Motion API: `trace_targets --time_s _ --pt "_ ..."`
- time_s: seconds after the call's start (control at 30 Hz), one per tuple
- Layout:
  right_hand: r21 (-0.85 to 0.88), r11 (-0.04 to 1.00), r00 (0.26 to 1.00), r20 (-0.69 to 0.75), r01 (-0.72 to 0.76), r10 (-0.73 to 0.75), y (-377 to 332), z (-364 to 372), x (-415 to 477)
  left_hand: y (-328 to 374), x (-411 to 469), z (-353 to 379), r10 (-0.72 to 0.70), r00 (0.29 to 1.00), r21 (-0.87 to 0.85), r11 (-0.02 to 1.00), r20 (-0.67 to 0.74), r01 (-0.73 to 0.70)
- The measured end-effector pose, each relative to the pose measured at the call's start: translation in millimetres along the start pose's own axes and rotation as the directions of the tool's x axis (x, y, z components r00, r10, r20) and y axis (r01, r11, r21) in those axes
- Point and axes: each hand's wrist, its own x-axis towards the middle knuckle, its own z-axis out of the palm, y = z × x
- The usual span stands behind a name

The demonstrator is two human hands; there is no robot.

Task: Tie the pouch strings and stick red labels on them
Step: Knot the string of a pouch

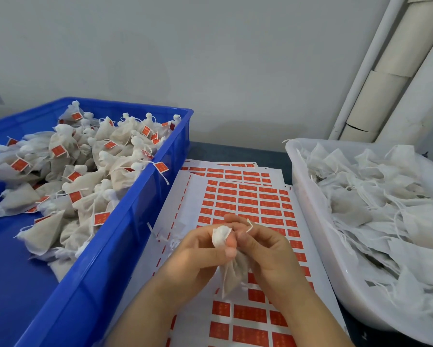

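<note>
1. Wall [210, 58]: plain grey, fills the top half. Pale pipes [385, 71] run diagonally in the right corner.
2. Blue crate [115, 246]: on the left, heaped with tied pouches [85, 166]. Most carry a red label on the string, and one label hangs over the right rim.
3. White tub [308, 209]: on the right, full of untied pouches [385, 209] with loose strings and no red on them.
4. Label sheets [248, 199]: a stack of white sheets with rows of red labels, lying on the dark table [235, 151] between crate and tub. The near part is under the hands.
5. Left hand [195, 254]: over the sheets, centre frame. Fingers are curled round the pouch neck, with the thumb pressed on it.
6. Right hand [268, 249]: touching the left. Fingers are curled tight, with the tips pinching the string by the neck.
7. Pouch [233, 274]: held between both hands above the sheets. The gathered top pokes up past the left thumb and the body hangs down. No label on it.
8. String [249, 226]: a short white end sticks up at the right fingertips. Can't tell if it's knotted.
</note>
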Motion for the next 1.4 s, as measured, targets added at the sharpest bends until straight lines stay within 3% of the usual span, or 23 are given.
trace_targets --time_s 0.13,0.33,0.43,0.67,0.77,0.93,1.1,1.4 --pt "-0.137 0.987 0.989 -0.113 0.084 -0.100 -2.1 9.4 -2.8 4.4 -2.3 1.8 -0.045 0.999 -0.209 0.977 -0.001 0.044" --pt "-0.156 0.984 0.974 -0.198 0.081 -0.112 -0.6 15.6 -4.7 1.3 -1.0 11.4 -0.062 0.987 -0.211 0.977 -0.147 0.030" --pt "-0.092 0.994 0.992 -0.110 0.059 -0.069 1.0 12.1 -4.3 0.0 -0.9 9.9 -0.099 0.982 -0.254 0.966 -0.160 0.056" --pt "0.218 0.958 0.976 0.157 -0.185 0.152 -0.3 3.3 -1.9 -3.1 -1.8 10.8 -0.115 0.977 -0.212 0.974 -0.179 0.076" --pt "0.247 0.954 0.980 0.146 -0.168 0.135 0.2 2.2 -1.8 -3.1 -1.2 11.4 -0.111 0.981 -0.199 0.977 -0.157 0.078" --pt "0.150 0.987 0.999 -0.002 -0.050 0.051 2.9 0.8 -0.1 -3.1 0.7 11.8 -0.098 0.972 -0.072 0.994 -0.212 0.085" --pt "0.072 0.996 0.994 -0.092 -0.054 0.060 8.5 3.3 1.9 -4.0 3.0 16.8 0.029 0.931 0.276 0.958 -0.363 0.078" --pt "0.205 0.976 0.993 -0.067 -0.080 0.095 13.2 2.2 5.1 -6.1 2.0 19.4 0.212 0.881 0.381 0.924 -0.423 -0.039"
